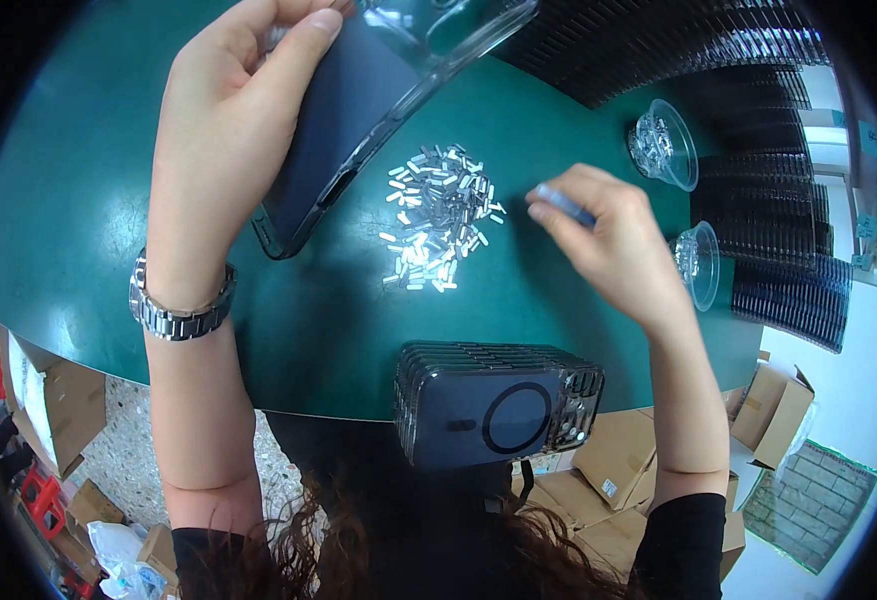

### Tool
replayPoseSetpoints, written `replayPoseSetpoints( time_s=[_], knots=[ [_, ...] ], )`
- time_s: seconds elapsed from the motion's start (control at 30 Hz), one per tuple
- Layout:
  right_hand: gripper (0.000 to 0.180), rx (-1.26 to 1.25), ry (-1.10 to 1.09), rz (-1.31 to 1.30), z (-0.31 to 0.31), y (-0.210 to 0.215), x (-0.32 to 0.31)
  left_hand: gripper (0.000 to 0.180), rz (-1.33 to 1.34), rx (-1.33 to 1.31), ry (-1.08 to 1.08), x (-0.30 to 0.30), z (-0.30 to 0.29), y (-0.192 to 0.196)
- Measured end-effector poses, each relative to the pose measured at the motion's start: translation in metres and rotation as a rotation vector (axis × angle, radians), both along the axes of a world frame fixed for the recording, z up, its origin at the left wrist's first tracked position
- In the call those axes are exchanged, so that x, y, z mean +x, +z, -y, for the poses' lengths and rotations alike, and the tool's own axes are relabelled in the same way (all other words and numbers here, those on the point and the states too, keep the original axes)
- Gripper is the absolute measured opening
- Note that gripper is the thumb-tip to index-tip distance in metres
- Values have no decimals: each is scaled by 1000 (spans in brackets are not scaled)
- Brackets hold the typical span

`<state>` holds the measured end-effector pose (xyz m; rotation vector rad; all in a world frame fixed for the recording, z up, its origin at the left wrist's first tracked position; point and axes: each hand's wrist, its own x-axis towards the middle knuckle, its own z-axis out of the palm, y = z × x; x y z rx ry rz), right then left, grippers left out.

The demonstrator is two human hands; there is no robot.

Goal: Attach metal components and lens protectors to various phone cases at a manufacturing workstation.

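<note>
My left hand [223, 130], wearing a metal wristwatch above it on the wrist, grips a dark translucent phone case [363, 85] with a clear, glossy rim. The case is tilted above the table, and its top runs out of the picture. To its right lies a loose pile of small silvery oblong pieces [448, 200]. My right hand [603, 230] hovers just right of that pile, thumb and fingers pinched together, with a pale bluish covering on a finger. Whatever is between the fingertips is too small to make out.
A stack of similar phone cases [488, 405] stands at the table's near edge. Two clear plastic cups [680, 150] [703, 265] with small shiny pieces sit at the right. Long rows of stacked cases [758, 200] line the far right. Cardboard boxes [613, 460] lie below the green table [78, 200].
</note>
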<state>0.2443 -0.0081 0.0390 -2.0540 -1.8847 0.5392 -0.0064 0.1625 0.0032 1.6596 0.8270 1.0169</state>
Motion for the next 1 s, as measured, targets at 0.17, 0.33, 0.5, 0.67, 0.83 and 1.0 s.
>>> replayPoseSetpoints(
  time_s=[0.17,0.33,0.5,0.67,0.83,1.0],
  knots=[
    [15,15,7,2,3,-16,-12,14,116,33,6,20,27,29],
    [15,18,-3,85,3,-17,-24,13,-38,126,29,30,39,19],
    [15,23,-59,55,2,-23,-25,17,-123,208,-46,16,20,0],
    [16,-21,-83,18,2,-17,-23,18,-143,230,-30,17,18,-2],
    [15,-9,-20,43,0,-15,-25,19,-214,335,37,17,20,3],
    [16,-32,51,66,-4,-17,-25,18,-269,294,-11,10,27,13]
  ],
)
